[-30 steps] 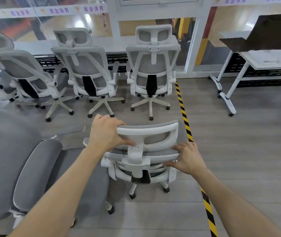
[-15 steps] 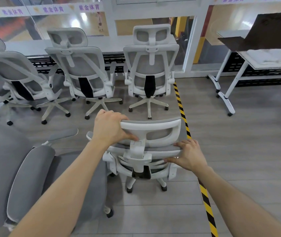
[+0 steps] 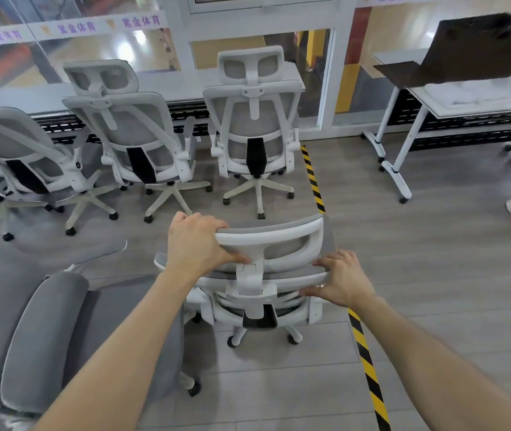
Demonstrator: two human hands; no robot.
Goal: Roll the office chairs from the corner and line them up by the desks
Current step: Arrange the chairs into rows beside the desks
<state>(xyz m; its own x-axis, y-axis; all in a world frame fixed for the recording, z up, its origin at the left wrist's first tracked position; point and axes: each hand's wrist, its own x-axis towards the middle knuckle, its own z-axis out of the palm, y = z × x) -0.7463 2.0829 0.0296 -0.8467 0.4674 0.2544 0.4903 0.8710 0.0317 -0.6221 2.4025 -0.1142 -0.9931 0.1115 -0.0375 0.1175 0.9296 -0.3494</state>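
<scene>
Hands grip the white-framed mesh office chair [image 3: 249, 275] mid-floor. The left hand [image 3: 198, 244] is curled over the left end of its headrest [image 3: 282, 237], fingers over the top edge and thumb on the rear face. The right hand [image 3: 343, 278] clasps the right end of the backrest's top rail, fingers above and thumb beneath.

The chair stands on its castors just left of the black-and-yellow floor tape [image 3: 313, 178], near and directly behind the rightmost parked chair [image 3: 255, 119] of a row along the far glass partition [image 3: 108, 54]. A grey padded chair [image 3: 30, 321] sits near left, beside the left forearm.

The step in hand looks like the roll toward the line-up. No open slot lies straight ahead, so the next move probably calls for an even two-handed push and a swing right, across the tape toward the white-legged table [image 3: 403, 144]. Whether the ledge under the glass also serves as a desk is hard to tell.

The chair is upright, its back to the wearer and its seat pointing away toward the glass, matching the row. Its headrest and top rail run left to right.
</scene>
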